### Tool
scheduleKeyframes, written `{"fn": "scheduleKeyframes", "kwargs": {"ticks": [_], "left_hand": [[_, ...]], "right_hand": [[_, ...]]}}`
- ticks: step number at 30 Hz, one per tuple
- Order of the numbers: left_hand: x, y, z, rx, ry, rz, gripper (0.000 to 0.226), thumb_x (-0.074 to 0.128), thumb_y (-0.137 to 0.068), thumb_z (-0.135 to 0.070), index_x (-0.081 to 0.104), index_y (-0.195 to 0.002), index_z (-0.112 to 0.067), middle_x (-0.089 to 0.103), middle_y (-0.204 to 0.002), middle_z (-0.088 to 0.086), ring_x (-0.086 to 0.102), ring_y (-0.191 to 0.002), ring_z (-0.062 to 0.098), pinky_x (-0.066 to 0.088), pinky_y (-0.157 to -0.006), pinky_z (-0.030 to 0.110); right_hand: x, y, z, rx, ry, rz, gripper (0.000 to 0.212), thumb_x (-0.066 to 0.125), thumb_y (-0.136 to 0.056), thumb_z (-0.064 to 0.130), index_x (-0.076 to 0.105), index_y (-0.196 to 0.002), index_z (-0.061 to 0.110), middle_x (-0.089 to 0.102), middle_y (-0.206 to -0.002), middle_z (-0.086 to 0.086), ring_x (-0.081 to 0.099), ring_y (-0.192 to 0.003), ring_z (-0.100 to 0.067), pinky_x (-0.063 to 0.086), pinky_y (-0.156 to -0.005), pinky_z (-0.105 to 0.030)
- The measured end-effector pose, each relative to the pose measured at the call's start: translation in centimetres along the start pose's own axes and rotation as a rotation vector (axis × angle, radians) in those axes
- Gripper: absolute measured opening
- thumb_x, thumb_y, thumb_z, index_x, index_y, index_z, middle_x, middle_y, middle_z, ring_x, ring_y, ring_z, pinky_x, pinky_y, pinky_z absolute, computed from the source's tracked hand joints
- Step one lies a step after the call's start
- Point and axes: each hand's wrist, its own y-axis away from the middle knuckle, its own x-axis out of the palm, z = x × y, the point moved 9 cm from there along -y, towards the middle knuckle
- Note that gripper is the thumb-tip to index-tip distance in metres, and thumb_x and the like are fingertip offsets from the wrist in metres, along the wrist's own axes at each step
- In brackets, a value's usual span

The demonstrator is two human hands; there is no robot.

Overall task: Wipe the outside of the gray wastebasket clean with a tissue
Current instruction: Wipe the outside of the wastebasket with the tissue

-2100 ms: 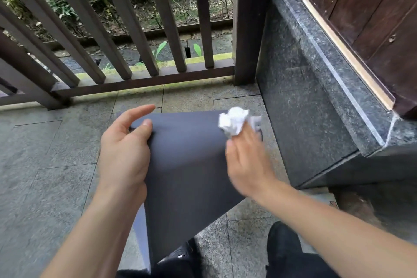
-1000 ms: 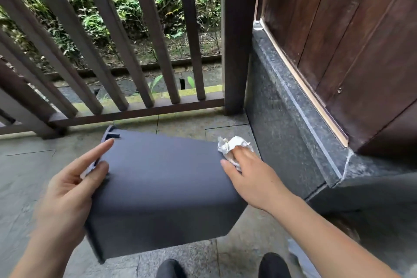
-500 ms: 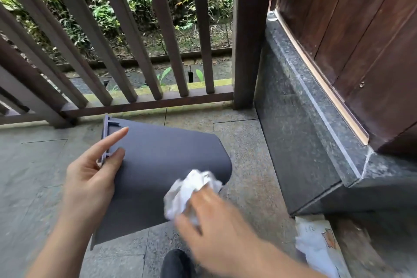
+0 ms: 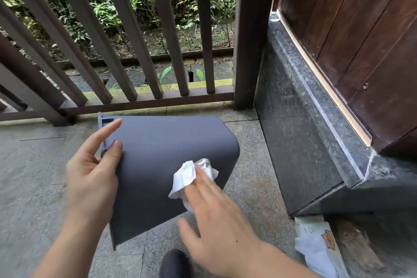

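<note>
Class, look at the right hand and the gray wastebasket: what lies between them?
In the head view, a crumpled white tissue lies between the right hand and the gray wastebasket, pressed against its side.

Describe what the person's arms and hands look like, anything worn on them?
Both forearms are bare as far as the frame shows: no sleeves, no gloves. The left hand and right hand carry no rings that can be seen, and neither wrist shows a watch or band. The fingernails look short and unpainted. There is a small dark mark on the back of the right hand.
</note>
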Motion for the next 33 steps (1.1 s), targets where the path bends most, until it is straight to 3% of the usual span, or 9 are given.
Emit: {"fn": "scheduleKeyframes", "kwargs": {"ticks": [7,12,15,17,20,24,26,29,33], "left_hand": [[2.5,1.1,0.0,-0.185,0.153,-0.089,0.031,0.06,-0.101,-0.019,0.077,-0.113,-0.041,0.073,-0.087,-0.004,0.065,-0.07,0.011,0.053,-0.058,0.025],[4.7,1.9,1.8,-0.409,0.26,-0.063,0.036,0.049,-0.103,-0.007,0.078,-0.108,-0.028,0.075,-0.066,-0.01,0.061,-0.05,0.009,0.047,-0.044,0.017],[6.8,2.4,2.8,-0.44,0.212,-0.025,0.037,0.048,-0.101,-0.003,0.077,-0.107,-0.024,0.067,-0.064,-0.001,0.049,-0.045,0.013,0.036,-0.041,0.016],[7.9,2.5,3.4,-0.386,0.097,0.007,0.037,0.049,-0.1,-0.004,0.078,-0.102,-0.026,0.067,-0.074,0.005,0.049,-0.056,0.016,0.034,-0.046,0.02],[10.3,2.8,3.6,-0.233,-0.137,0.162,0.04,0.051,-0.102,-0.009,0.078,-0.092,-0.036,0.071,-0.081,0.013,0.052,-0.068,0.019,0.035,-0.061,0.029],[13.2,4.0,4.4,-0.117,-0.455,0.401,0.044,0.049,-0.104,-0.017,0.074,-0.095,-0.052,0.069,-0.074,0.0,0.053,-0.055,0.016,0.033,-0.047,0.021],[14.1,4.4,4.7,-0.095,-0.532,0.499,0.044,0.049,-0.104,-0.015,0.073,-0.104,-0.051,0.07,-0.086,-0.007,0.058,-0.059,0.004,0.035,-0.044,0.014],[15.3,5.1,4.8,-0.045,-0.635,0.635,0.043,0.052,-0.102,-0.013,0.072,-0.106,-0.05,0.06,-0.065,-0.014,0.051,-0.047,0.0,0.032,-0.043,0.015],[16.2,5.9,5.3,0.03,-0.745,0.828,0.044,0.057,-0.101,-0.014,0.068,-0.095,-0.056,0.075,-0.09,-0.009,0.065,-0.074,0.008,0.054,-0.071,0.033]], "right_hand": [[-0.1,-2.1,-3.7,-0.044,0.208,-0.062,0.068,0.063,-0.088,0.026,0.038,-0.149,0.011,0.027,-0.166,-0.011,0.018,-0.157,-0.027,0.02,-0.125,-0.04],[-3.1,-3.7,-10.7,0.196,-0.106,-0.172,0.054,0.038,-0.092,-0.001,0.052,-0.143,0.013,0.036,-0.163,-0.003,0.023,-0.155,-0.022,0.025,-0.125,-0.04],[-4.7,-3.4,-14.4,0.419,-0.286,-0.252,0.045,0.041,-0.095,-0.008,0.067,-0.125,0.012,0.063,-0.122,0.001,0.058,-0.116,-0.014,0.052,-0.095,-0.024],[-5.8,-3.2,-15.8,0.532,-0.275,-0.301,0.041,0.045,-0.093,-0.008,0.072,-0.118,0.011,0.063,-0.098,0.004,0.058,-0.092,-0.017,0.043,-0.07,-0.005],[-6.8,-3.3,-16.6,0.587,-0.305,-0.266,0.037,0.047,-0.09,-0.006,0.075,-0.101,0.016,0.072,-0.096,0.004,0.061,-0.092,-0.017,0.041,-0.064,-0.009],[-7.9,-2.9,-16.1,0.558,-0.333,-0.226,0.047,0.045,-0.093,-0.005,0.058,-0.063,0.029,0.064,-0.083,0.015,0.061,-0.061,0.009,0.04,-0.047,-0.004],[-7.9,-2.6,-16.0,0.55,-0.31,-0.189,0.041,0.044,-0.094,-0.002,0.061,-0.07,0.027,0.068,-0.092,0.007,0.063,-0.064,0.004,0.047,-0.052,-0.009],[-7.1,-2.2,-16.3,0.572,-0.239,-0.104,0.034,0.043,-0.093,0.001,0.062,-0.074,0.022,0.07,-0.096,-0.004,0.062,-0.075,-0.022,0.051,-0.061,-0.029],[-6.8,-2.0,-16.6,0.606,-0.2,-0.017,0.035,0.046,-0.098,0.008,0.071,-0.114,0.026,0.067,-0.131,-0.002,0.062,-0.107,-0.029,0.056,-0.083,-0.036]]}}
